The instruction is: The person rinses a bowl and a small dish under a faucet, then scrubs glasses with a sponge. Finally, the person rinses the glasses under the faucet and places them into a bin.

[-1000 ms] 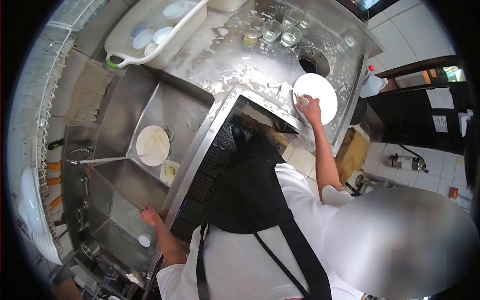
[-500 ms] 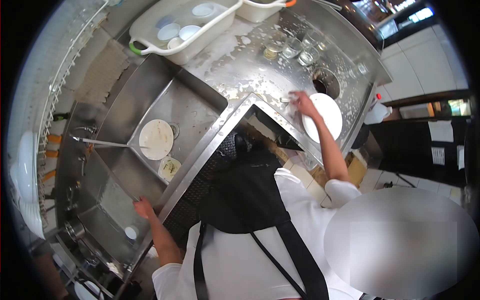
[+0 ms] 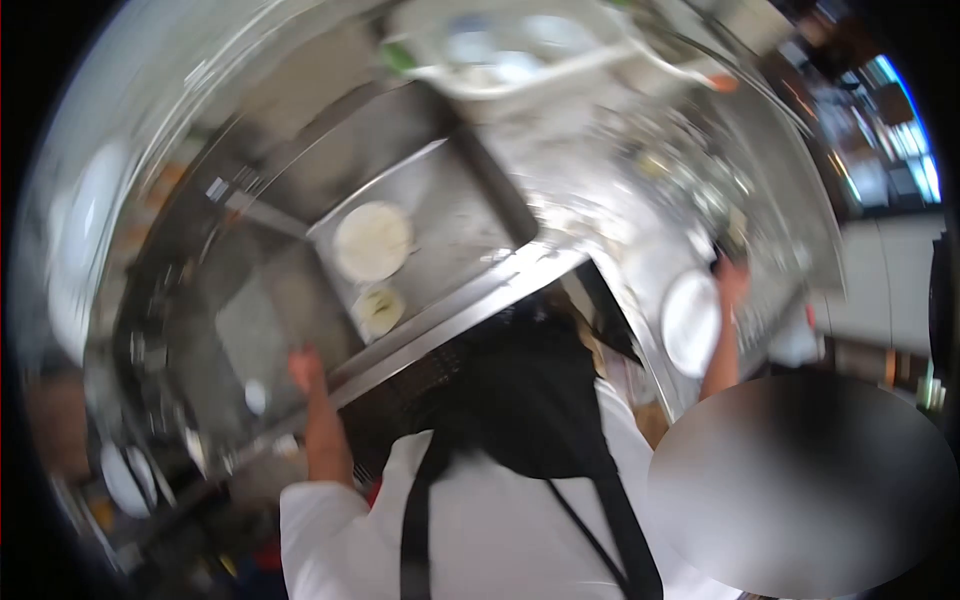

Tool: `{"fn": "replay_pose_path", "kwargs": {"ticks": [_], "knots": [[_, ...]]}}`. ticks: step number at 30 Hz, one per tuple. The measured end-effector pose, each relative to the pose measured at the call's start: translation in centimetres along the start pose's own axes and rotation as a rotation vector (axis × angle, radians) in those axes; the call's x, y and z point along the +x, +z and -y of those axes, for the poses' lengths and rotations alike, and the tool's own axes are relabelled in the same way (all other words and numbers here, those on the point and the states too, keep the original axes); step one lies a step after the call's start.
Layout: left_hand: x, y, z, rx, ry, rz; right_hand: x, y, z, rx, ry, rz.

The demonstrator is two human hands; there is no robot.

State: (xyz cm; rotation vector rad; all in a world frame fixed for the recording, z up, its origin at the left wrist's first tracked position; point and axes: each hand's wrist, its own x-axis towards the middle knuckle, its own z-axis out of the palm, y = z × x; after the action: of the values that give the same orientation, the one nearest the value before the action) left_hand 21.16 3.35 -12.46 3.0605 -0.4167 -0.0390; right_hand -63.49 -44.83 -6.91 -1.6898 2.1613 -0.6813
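The whole view is smeared by motion. My left hand (image 3: 305, 368) is at the front side of the left sink basin (image 3: 235, 385); its fingers are too blurred to read. Past the plate, my right hand (image 3: 733, 280) is beside the dark round hole (image 3: 737, 235) in the steel counter, its grip also lost in blur. Close to that hand, a white plate (image 3: 692, 323) lies on the counter near the front edge. Several drinking glasses (image 3: 700, 185) stand farther back. In the right basin are a soiled white plate (image 3: 373, 243) and a small dish with green scraps (image 3: 380, 310).
A white tub (image 3: 500, 88) with bowls stands at the back. The faucet (image 3: 265, 215) reaches over the basin divider. A small white item (image 3: 256, 397) lies in the left basin. Racked dishes (image 3: 85, 230) line the left wall, and a bottle (image 3: 797, 340) is at the right.
The camera view has swung, shifting the scene. My right hand has moved across the white plate to its far side, toward the round hole. My left hand stays by the left basin.
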Motion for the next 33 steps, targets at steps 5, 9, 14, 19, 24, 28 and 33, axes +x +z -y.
{"fn": "replay_pose_path", "kwargs": {"ticks": [5,9,14,19,24,28,33], "knots": [[-1.5,-3.5,-3.6,0.005,-0.165,-0.010,-8.2,-6.3,-11.2,-0.568,0.104,0.276],[-1.2,-4.4,-4.4,-0.044,-0.208,0.014,-14.8,-4.7,-15.1,0.430,0.456,0.181],[-1.4,-4.4,-3.5,-0.117,-0.218,0.048,-18.7,-4.6,-6.3,0.779,0.596,-0.046],[-1.0,-3.2,-2.7,-0.142,-0.185,-0.040,-15.5,-2.4,-4.5,0.622,0.604,-0.088],[-0.5,-3.5,-3.1,-0.118,-0.239,0.079,-15.0,-0.2,8.7,1.164,0.387,0.112],[-0.3,-3.6,-2.6,-0.122,-0.223,0.065,-16.1,4.4,23.3,1.086,0.304,0.459],[-0.1,-3.6,-2.5,-0.105,-0.198,0.075,-18.6,17.0,42.2,0.881,0.156,0.882]]}}
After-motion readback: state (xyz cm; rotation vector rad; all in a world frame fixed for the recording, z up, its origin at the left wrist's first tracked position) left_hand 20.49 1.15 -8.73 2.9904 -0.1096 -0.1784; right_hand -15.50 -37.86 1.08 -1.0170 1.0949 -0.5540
